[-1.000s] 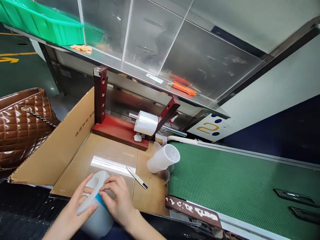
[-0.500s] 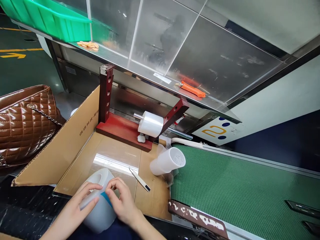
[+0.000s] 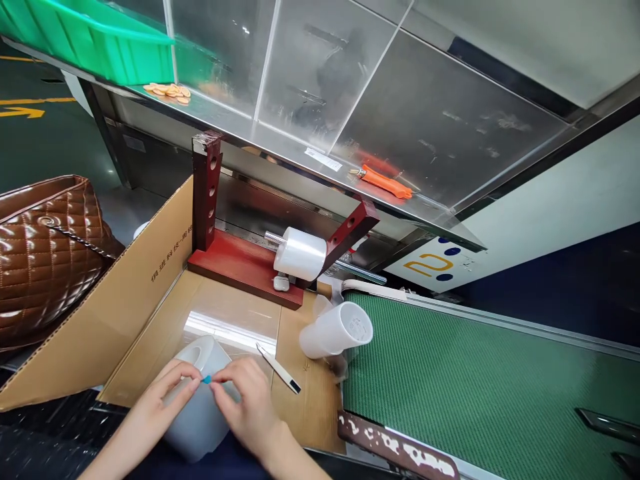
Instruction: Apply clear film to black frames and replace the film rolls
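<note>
A whitish translucent film roll (image 3: 193, 430) stands tilted at the near edge, its hollow core facing up and away. Over its side, my left hand (image 3: 167, 393) pinches one end of a small piece of blue tape (image 3: 207, 379) between thumb and fingertips. My right hand (image 3: 250, 400) grips the other end the same way, the two fingertips only a short distance apart. The tape looks crumpled or narrow between them. Light-coloured tweezers (image 3: 278, 369) lie on the cardboard (image 3: 313, 413) just beyond my right hand.
A dark red stand (image 3: 240, 270) holds a white film roll (image 3: 301, 253) on a metal rod. White cups or cores (image 3: 345, 327) stand beside the green conveyor belt (image 3: 475, 373). An orange-handled tool (image 3: 385, 182) lies on the shelf. A brown quilted bag (image 3: 50, 260) sits left of the cardboard flap (image 3: 115, 293).
The blue tape, lying along the roll's side before, is now bunched between my fingertips. My hands have drawn slightly closer together. The view has shifted a little.
</note>
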Demonstrator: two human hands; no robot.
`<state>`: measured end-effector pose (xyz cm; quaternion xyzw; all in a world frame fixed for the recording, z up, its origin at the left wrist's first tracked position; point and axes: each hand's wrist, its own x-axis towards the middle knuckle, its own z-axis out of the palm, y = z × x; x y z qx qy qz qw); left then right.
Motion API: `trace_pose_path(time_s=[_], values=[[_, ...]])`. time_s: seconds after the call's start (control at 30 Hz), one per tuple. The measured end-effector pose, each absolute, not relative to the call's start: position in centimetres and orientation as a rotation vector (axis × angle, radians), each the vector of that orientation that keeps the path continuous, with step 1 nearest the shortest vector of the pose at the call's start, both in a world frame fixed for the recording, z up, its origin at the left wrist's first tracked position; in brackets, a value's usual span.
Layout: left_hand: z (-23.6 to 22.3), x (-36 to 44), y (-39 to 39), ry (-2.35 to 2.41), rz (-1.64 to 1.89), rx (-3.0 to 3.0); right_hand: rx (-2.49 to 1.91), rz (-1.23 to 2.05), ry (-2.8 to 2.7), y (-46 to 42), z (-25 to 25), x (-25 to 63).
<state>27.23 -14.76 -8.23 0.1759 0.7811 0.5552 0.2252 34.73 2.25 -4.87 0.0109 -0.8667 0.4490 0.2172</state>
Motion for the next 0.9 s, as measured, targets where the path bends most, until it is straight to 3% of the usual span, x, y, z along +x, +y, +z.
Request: trace_pose_path(time_s=[0.67,0.9], values=[[-8.3,26.4,-13.3,2.179,1.431,0.53,-0.115,0.813,-2.527,2.1,-5.4,33.0],[-8.7,26.4,-13.3,2.212,1.376,0.552,-0.147,0.868,-2.517,2.5,-5.0,33.6]])
